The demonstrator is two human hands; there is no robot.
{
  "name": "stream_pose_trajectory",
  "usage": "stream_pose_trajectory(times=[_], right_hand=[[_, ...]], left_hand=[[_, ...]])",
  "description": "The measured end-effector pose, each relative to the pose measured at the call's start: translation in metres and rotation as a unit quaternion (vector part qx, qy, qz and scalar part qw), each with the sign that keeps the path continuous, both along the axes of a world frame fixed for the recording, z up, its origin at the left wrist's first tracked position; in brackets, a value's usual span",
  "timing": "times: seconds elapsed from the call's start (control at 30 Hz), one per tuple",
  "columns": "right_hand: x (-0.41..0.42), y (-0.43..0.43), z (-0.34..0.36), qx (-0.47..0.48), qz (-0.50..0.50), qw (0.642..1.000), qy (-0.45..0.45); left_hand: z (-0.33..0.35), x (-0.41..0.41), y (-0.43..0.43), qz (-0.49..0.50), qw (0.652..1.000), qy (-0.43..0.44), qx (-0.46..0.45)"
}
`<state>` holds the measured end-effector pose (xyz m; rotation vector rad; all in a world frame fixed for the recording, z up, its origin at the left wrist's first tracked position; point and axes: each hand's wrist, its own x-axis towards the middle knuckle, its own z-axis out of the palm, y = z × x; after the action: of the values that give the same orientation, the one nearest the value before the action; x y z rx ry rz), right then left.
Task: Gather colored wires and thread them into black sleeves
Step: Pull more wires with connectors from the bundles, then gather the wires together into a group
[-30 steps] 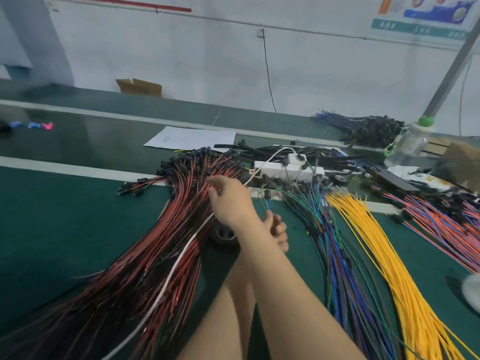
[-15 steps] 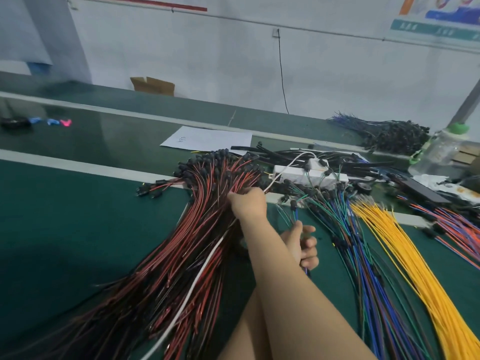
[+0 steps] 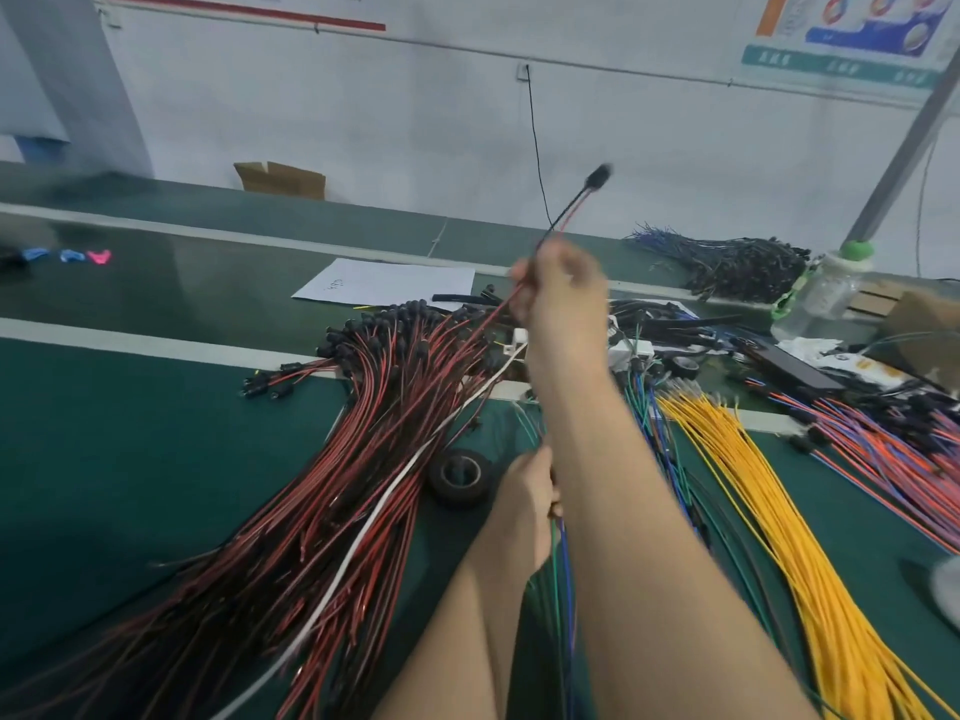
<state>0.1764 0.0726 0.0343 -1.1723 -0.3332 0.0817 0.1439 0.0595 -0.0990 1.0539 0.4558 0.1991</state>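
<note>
Broadly, the green bench (image 3: 130,459) carries several fanned piles of wire. The biggest is the red-and-black bundle (image 3: 322,537), which sweeps from the near left corner toward the middle with a white cable (image 3: 363,532) lying across it. The yellow wires (image 3: 779,537) run toward the near right corner, and the blue and green wires (image 3: 660,433) lie just beside them. What look like black sleeves (image 3: 670,322) are scattered toward the far edge, behind the piles. The right hand (image 3: 563,293) is raised above the middle of the bench, blurred, with its fingers curled round a single red-and-black lead (image 3: 563,220). The left hand (image 3: 527,491) sits lower, half hidden under the right forearm, and pinches a few green and blue strands (image 3: 556,558). A tape roll (image 3: 460,475) lies just beside it. The lead's black connector (image 3: 597,176) stands free in the air above the fist, while its tail runs down into the big bundle. I judge the main risk to be snagging. If that tail is caught among its neighbours, pulling it could drag others out or knot the pile. The thin strands in the left hand could also slip if the crossed arms jostle.
</note>
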Motion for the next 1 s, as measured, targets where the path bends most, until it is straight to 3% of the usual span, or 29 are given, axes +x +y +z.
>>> stream_pose_trajectory(times=[0.07,0.13,0.2,0.27,0.33,0.37,0.43,0.5,0.57,0.63,0.7,0.77,0.87,0.93,1.0], right_hand=[[0.003,-0.034,0.034,0.156,0.042,0.987,0.019],[0.008,-0.076,0.059,0.297,0.134,0.945,0.040],[0.013,-0.114,0.067,0.324,0.200,0.923,0.054],[0.016,-0.136,0.054,0.194,0.166,0.966,0.049],[0.016,-0.142,0.019,-0.025,0.079,0.996,0.016],[0.015,-0.138,-0.004,-0.146,0.044,0.988,-0.006],[0.014,-0.131,-0.050,-0.350,-0.012,0.936,-0.049],[0.014,-0.128,-0.081,-0.472,-0.053,0.876,-0.089],[0.016,-0.134,-0.091,-0.506,-0.037,0.855,-0.106],[0.021,-0.145,-0.090,-0.504,-0.033,0.857,-0.099],[0.031,-0.166,-0.090,-0.523,-0.126,0.838,-0.090],[0.043,-0.194,-0.096,-0.584,-0.218,0.780,-0.041],[0.046,-0.219,-0.110,-0.687,-0.206,0.695,0.057],[0.048,-0.223,-0.121,-0.686,-0.204,0.697,0.051],[0.051,-0.225,-0.123,-0.647,-0.227,0.727,0.033]], left_hand=[[-0.003,0.003,0.000,-0.019,0.992,-0.029,-0.118],[-0.001,0.003,0.001,-0.021,0.982,-0.047,-0.182],[0.000,0.002,0.001,-0.023,0.982,-0.038,-0.182],[0.003,0.001,-0.002,-0.034,0.985,-0.026,-0.164],[0.012,-0.002,-0.010,-0.057,0.986,-0.014,-0.154],[0.016,-0.002,-0.014,-0.070,0.985,-0.017,-0.155],[0.027,-0.002,-0.027,-0.098,0.985,-0.015,-0.144],[0.032,-0.002,-0.039,-0.109,0.988,0.007,-0.110],[0.033,-0.003,-0.046,-0.098,0.992,0.044,-0.058],[0.031,-0.004,-0.041,-0.095,0.992,0.074,0.028],[0.034,-0.003,-0.035,-0.099,0.990,0.068,0.075],[0.043,-0.002,-0.028,-0.083,0.996,0.007,0.024],[0.067,-0.003,-0.020,-0.067,0.984,-0.123,-0.113],[0.079,-0.001,-0.020,-0.070,0.973,-0.164,-0.147],[0.085,0.004,-0.025,-0.069,0.976,-0.163,-0.129]])
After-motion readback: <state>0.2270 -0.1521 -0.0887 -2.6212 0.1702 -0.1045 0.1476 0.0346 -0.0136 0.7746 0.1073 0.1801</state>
